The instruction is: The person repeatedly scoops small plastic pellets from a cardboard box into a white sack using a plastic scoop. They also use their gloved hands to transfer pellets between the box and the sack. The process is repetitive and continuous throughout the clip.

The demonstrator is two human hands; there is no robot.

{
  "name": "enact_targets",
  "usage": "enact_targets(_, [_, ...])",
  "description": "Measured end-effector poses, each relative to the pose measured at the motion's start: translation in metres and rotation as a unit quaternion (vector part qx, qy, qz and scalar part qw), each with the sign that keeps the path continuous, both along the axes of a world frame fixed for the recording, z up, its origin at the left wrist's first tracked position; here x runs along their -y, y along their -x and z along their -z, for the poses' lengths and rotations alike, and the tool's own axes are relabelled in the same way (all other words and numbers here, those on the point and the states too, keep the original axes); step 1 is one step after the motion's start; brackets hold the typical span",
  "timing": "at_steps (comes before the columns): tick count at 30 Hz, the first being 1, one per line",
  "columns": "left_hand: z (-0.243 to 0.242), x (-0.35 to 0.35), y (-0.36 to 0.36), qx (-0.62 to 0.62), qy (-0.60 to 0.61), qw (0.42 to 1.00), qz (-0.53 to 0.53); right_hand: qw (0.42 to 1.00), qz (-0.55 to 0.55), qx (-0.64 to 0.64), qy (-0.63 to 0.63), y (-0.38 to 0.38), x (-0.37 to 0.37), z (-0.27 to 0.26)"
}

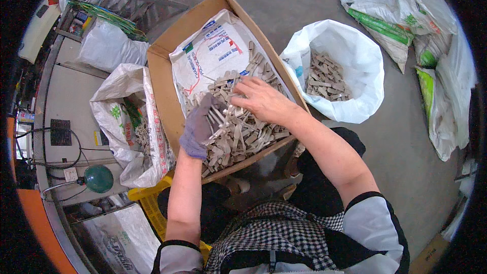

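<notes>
A cardboard box (161, 83) stands before me, lined with a printed woven sack (207, 55) and partly filled with a heap of small flat greyish pieces (243, 137). My left hand (199, 123), in a purple-grey glove, holds several slender pale pieces (215, 116) over the heap's left part. My bare right hand (258, 97) lies over the upper middle of the heap, palm down with the fingers bent; whether anything is between its fingertips is hidden. Right of the box, a white sack (361, 80) with its mouth spread holds more flat greyish pieces (327, 78).
Left of the box stands an open woven sack (114, 99) with thin pieces inside. Further left are a metal bench (72, 99), a green round lamp-like object (99, 179) and cables. A yellow plastic crate (152, 209) is below. Filled sacks (395, 19) lie at upper right.
</notes>
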State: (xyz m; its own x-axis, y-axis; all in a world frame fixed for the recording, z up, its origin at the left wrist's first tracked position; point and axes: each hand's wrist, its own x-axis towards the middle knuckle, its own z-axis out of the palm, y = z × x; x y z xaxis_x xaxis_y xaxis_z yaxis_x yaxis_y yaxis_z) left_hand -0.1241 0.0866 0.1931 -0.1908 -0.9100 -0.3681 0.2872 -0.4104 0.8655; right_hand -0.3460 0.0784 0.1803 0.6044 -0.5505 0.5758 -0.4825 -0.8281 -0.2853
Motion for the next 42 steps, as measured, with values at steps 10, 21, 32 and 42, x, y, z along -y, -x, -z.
enact_targets(10, [0.070,-0.046,0.014,0.640,0.058,0.623,0.446,0.759,0.563,-0.272,-0.180,0.111,0.028,0.036])
enact_targets(21, [0.077,-0.028,-0.036,0.599,0.087,0.735,0.306,0.964,0.050,-0.196,-0.171,0.016,-0.003,0.007])
enact_targets(32, [0.025,-0.026,0.006,0.174,0.093,0.977,-0.084,0.706,0.073,0.338,-0.618,-0.035,-0.005,0.029])
enact_targets(42, [0.121,0.020,-0.098,0.510,0.081,0.850,0.103,0.715,0.635,-0.123,-0.267,0.104,0.028,-0.010])
